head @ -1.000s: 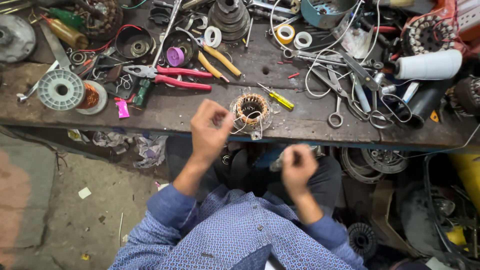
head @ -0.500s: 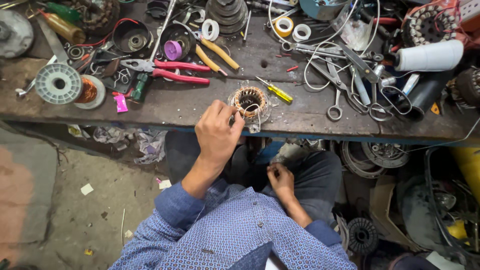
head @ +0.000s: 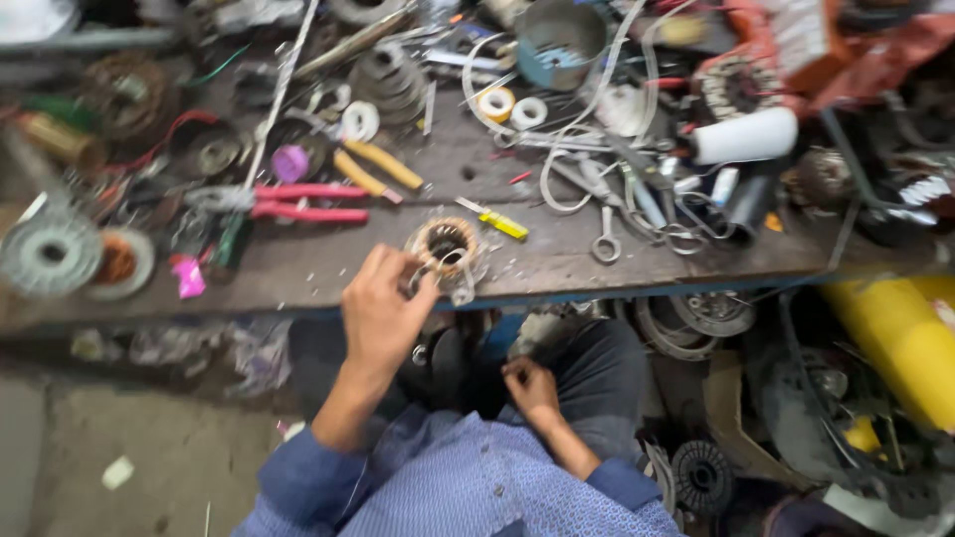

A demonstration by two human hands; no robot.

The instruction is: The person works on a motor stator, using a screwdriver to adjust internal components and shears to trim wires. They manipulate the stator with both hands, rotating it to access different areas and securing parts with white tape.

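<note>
Fingers of my left hand [head: 383, 313] pinch the wound coil [head: 444, 246] at bench [head: 328, 273] edge, red pliers [head: 298, 202] at ten o'clock, yellow screwdriver [head: 502, 221] at two, right hand [head: 532, 383] curled low.

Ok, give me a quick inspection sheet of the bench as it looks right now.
Surface: dark, worn workbench, crowded apart from a bare strip along the near edge.
Job's things: round wound coil at the near edge.
Clutter: red-handled pliers, yellow-handled pliers, small yellow screwdriver, tape rolls, white roll, pink scrap.
Grippers: left hand touches the coil, its fingers at the coil's side; right hand low over the lap, what it holds cannot be told.
Cables: loose grey wire loops on the bench.
Surroundings: yellow cylinder at right; scrap parts below the bench.
</note>
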